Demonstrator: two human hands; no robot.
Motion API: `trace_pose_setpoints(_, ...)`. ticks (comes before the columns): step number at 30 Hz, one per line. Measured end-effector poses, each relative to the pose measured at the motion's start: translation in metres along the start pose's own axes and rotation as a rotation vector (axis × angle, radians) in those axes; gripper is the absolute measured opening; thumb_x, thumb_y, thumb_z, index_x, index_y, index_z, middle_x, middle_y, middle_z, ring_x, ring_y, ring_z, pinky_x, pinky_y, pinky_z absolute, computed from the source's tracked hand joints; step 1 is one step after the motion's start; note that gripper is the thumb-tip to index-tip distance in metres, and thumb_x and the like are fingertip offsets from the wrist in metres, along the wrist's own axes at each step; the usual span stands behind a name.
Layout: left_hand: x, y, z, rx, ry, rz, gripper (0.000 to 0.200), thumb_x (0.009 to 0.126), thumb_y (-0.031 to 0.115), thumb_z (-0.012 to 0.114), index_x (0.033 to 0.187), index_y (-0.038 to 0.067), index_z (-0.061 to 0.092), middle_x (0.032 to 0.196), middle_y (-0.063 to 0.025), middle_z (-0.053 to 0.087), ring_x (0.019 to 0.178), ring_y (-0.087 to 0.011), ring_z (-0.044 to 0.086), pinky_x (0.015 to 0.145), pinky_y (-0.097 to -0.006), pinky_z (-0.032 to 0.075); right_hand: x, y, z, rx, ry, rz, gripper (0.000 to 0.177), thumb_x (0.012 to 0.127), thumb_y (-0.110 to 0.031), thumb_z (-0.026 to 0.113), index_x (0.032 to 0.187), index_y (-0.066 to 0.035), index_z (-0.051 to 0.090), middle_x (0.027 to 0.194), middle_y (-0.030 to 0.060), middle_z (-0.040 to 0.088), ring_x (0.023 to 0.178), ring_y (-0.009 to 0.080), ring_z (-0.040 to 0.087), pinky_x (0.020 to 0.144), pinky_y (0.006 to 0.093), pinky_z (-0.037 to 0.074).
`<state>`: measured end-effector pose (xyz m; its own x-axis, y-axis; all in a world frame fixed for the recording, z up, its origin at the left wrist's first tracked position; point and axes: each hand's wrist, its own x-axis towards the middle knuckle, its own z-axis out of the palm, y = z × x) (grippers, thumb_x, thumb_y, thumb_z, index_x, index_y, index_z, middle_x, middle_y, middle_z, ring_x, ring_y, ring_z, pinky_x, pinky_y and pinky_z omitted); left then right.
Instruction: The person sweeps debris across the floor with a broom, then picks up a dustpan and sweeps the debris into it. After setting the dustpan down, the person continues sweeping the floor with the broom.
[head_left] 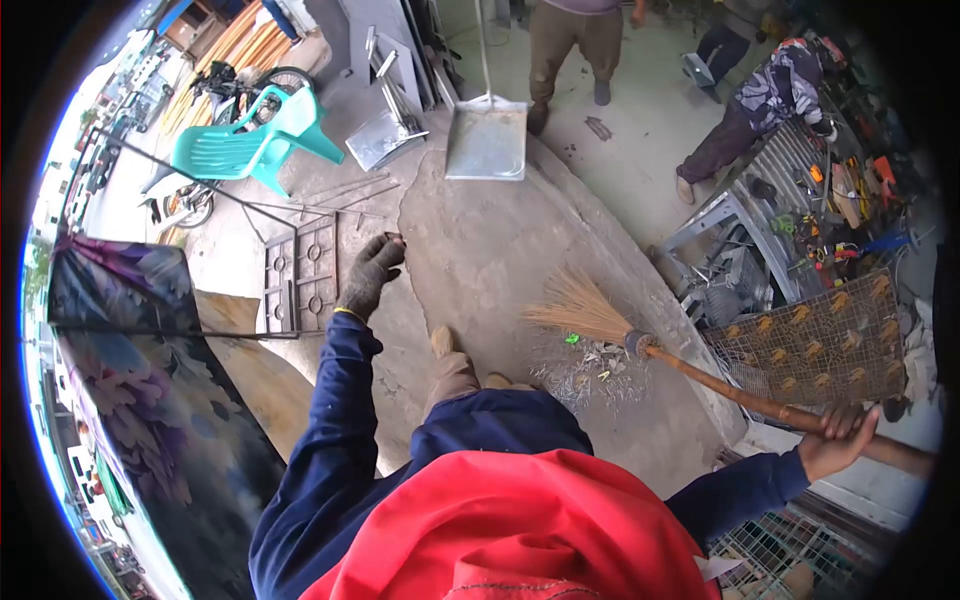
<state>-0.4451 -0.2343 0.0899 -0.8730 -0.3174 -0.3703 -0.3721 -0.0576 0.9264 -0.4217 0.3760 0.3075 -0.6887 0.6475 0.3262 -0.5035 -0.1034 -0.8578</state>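
My left hand (370, 279), in a dark grey glove, is raised over the floor with its fingers pressed together. Something small and dark shows at the fingertips, too small to name. At the right, my right hand (838, 449) is wrapped round the wooden handle of a broom (730, 389). The broom's straw bristles (580, 309) spread over the concrete floor, just above a scattered pile of debris (603, 373) with bright green bits in it. A metal dustpan (487, 142) with a long upright handle stands further ahead.
A green plastic chair (240, 147) lies tipped near a motorcycle at upper left, above a metal grille (301, 277). One person (575, 45) stands ahead; another (765, 105) bends at a tool-covered bench (790, 180). Patterned cloth (165, 400) hangs at left.
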Motion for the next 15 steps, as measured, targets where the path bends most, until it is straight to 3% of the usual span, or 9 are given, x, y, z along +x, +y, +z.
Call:
trace_pose_setpoints(6, 0.136, 0.060, -0.019, -0.010, -0.036, 0.052, 0.029, 0.089, 0.035, 0.063, 0.110, 0.016, 0.062, 0.098, 0.0044, 0.061, 0.092, -0.0092, 0.056, 0.079, -0.0299, 0.043, -0.022, 0.008, 0.020, -0.184, 0.289, -0.136, 0.041, 0.094, -0.029, 0.052, 0.061, -0.016, 0.032, 0.051, -0.0054, 0.023, 0.042, 0.0058, 0.023, 0.044, 0.0222, 0.023)
trace_pose_setpoints(8, 0.196, 0.062, -0.030, -0.003, -0.081, 0.048, 0.035, 0.090, 0.037, 0.062, 0.116, 0.014, 0.059, 0.101, 0.0030, 0.061, 0.095, -0.0107, 0.057, 0.079, -0.0301, 0.044, -0.028, 0.007, 0.037, -0.185, 0.297, -0.130, 0.042, 0.094, -0.029, 0.054, 0.060, -0.017, 0.032, 0.051, -0.0053, 0.023, 0.043, 0.0059, 0.024, 0.044, 0.0230, 0.025)
trace_pose_setpoints(15, 0.389, 0.062, -0.043, 0.003, -0.116, -0.140, 0.037, 0.085, 0.044, 0.065, 0.111, 0.018, 0.059, 0.105, 0.0023, 0.057, 0.095, -0.0155, 0.053, 0.077, -0.0339, 0.043, -0.046, 0.022, 0.119, -0.309, 0.326, -0.196, 0.043, 0.095, -0.028, 0.053, 0.060, -0.017, 0.032, 0.051, -0.0049, 0.027, 0.043, 0.0061, 0.025, 0.043, 0.0222, 0.026)
